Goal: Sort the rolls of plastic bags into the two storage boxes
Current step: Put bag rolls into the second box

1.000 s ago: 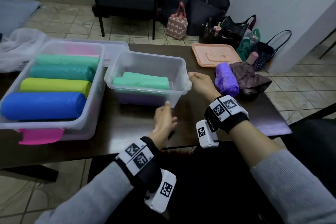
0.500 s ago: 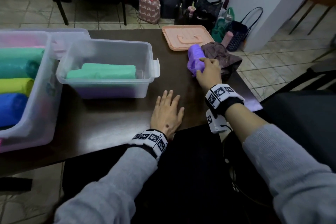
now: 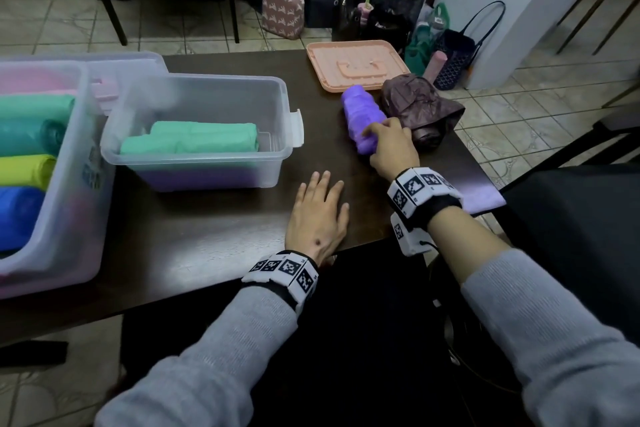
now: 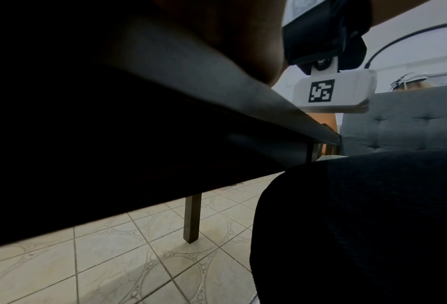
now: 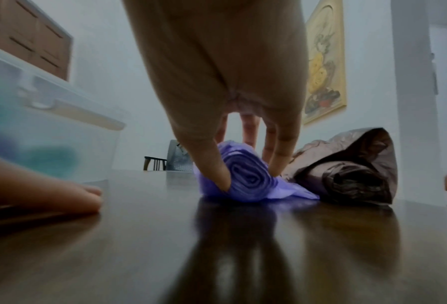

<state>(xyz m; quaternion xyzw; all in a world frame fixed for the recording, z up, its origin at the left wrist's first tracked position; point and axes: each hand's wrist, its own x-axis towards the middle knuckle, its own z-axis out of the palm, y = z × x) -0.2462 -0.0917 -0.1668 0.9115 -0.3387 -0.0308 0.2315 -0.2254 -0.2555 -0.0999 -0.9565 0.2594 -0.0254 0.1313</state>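
A purple roll [image 3: 360,114] [image 5: 245,174] of plastic bags lies on the dark table, and my right hand [image 3: 391,146] [image 5: 233,102] grips its near end with thumb on one side and fingers on the other. Beside it lies a brown roll [image 3: 420,111] [image 5: 347,166]. My left hand [image 3: 320,215] rests flat on the table, fingers spread. The small clear box [image 3: 287,107] at centre holds green rolls [image 3: 194,139] over a purple one. The large box [image 3: 72,184] at left holds green, yellow and blue rolls.
A peach lid [image 3: 358,66] lies at the table's far right. Bags and a chair stand on the tiled floor beyond. The table edge [image 3: 485,184] is close to the right of the rolls. A dark seat stands at right.
My right hand left the small box's handle, went right and closed round the purple roll. My left hand dropped flat onto the table. The view shifted right.
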